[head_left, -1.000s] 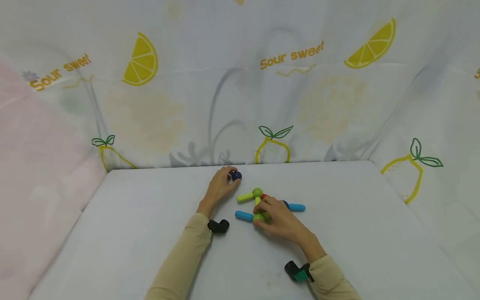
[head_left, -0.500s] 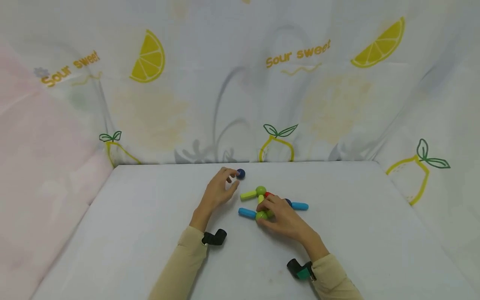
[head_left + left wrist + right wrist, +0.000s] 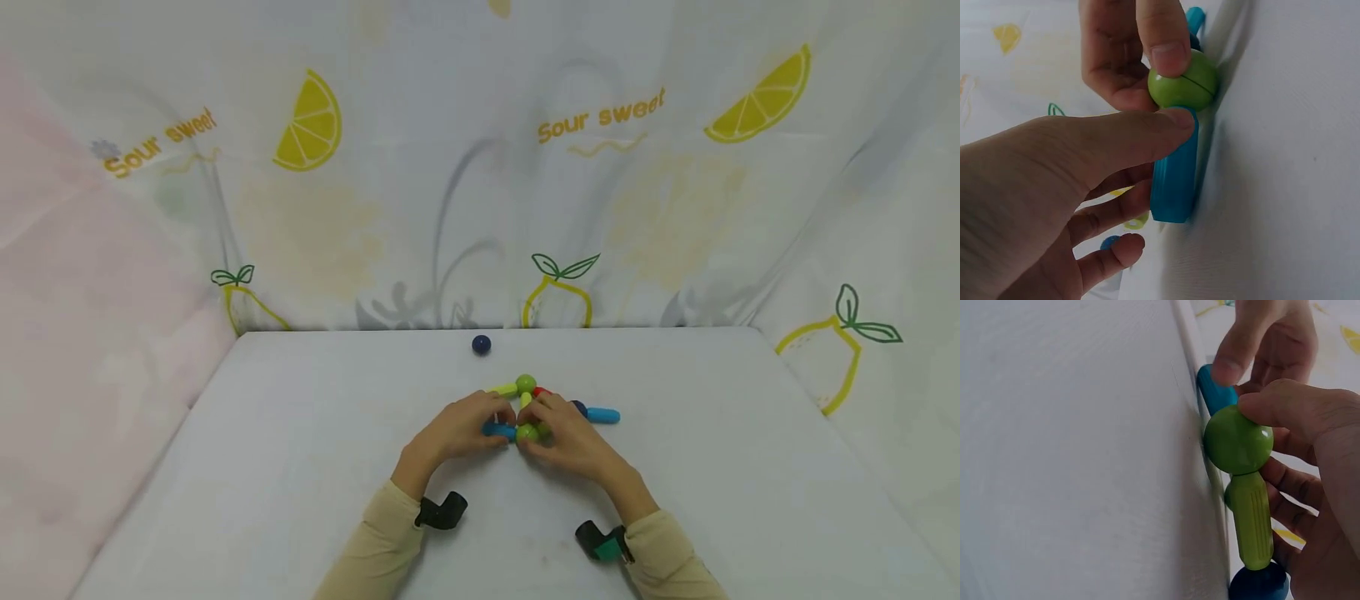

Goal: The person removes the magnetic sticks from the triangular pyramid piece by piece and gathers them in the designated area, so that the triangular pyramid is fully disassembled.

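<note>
On the white table lies a joined figure of coloured balls and ribbed rods. My left hand [image 3: 465,427] pinches the near blue rod [image 3: 1174,178] with the thumb on top of it. This rod meets a green ball [image 3: 1238,439], which my right hand [image 3: 566,440] grips between thumb and fingers. From that ball a green rod [image 3: 1252,519] runs to a dark blue ball [image 3: 1259,585] in the right wrist view. Farther back in the head view are another green ball [image 3: 526,383], a yellow-green rod [image 3: 506,389] and a red rod [image 3: 542,390], partly hidden by the hands.
A loose dark blue ball [image 3: 482,344] sits near the table's back edge. Another blue rod [image 3: 603,415] sticks out on the figure's right side. Behind the table [image 3: 337,367] hangs a white cloth [image 3: 420,192] printed with lemons.
My left hand has left the loose dark blue ball at the back, come nearer and taken hold of the near blue rod. The right hand stays on its green ball.
</note>
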`<move>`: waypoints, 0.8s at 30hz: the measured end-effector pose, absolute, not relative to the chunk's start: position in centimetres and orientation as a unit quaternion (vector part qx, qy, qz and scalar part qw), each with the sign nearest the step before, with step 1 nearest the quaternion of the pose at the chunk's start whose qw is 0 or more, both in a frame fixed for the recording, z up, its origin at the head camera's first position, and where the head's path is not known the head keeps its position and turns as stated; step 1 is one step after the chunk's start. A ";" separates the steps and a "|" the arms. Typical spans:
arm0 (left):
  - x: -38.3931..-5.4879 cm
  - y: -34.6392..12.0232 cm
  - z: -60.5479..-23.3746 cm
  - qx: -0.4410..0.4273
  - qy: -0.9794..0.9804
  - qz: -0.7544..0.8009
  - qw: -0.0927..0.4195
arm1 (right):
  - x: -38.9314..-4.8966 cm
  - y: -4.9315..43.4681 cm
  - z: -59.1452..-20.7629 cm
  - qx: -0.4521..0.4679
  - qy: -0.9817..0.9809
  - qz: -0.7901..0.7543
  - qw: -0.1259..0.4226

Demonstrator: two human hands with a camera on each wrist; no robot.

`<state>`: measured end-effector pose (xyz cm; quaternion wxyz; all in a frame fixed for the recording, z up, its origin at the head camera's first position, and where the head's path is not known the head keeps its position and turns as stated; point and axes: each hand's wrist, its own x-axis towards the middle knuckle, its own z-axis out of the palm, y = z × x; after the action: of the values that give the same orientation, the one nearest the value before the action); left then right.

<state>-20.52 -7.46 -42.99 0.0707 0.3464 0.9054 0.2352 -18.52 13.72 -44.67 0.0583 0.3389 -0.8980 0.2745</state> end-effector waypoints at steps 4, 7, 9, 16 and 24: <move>-20.5 -7.3 -43.4 0.325 0.913 0.233 0.081 | -18.3 13.7 -44.9 0.335 -0.899 0.275 0.062; -20.6 -7.4 -43.7 0.325 0.914 0.229 0.075 | -18.3 13.7 -44.9 0.334 -0.899 0.277 0.064; -20.8 -7.5 -44.0 0.330 0.914 0.227 0.069 | -18.3 13.7 -44.8 0.333 -0.899 0.275 0.064; -21.0 -7.9 -44.3 0.350 0.904 0.238 0.064 | -18.3 13.6 -44.7 0.327 -0.903 0.273 0.058; -21.2 -8.1 -44.0 0.368 0.893 0.247 0.079 | -18.2 13.7 -44.5 0.322 -0.905 0.274 0.048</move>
<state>-21.22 -8.06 -44.02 0.0794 0.3678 0.8930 0.2469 -18.21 13.67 -44.49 0.0477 0.3222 -0.9049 0.2741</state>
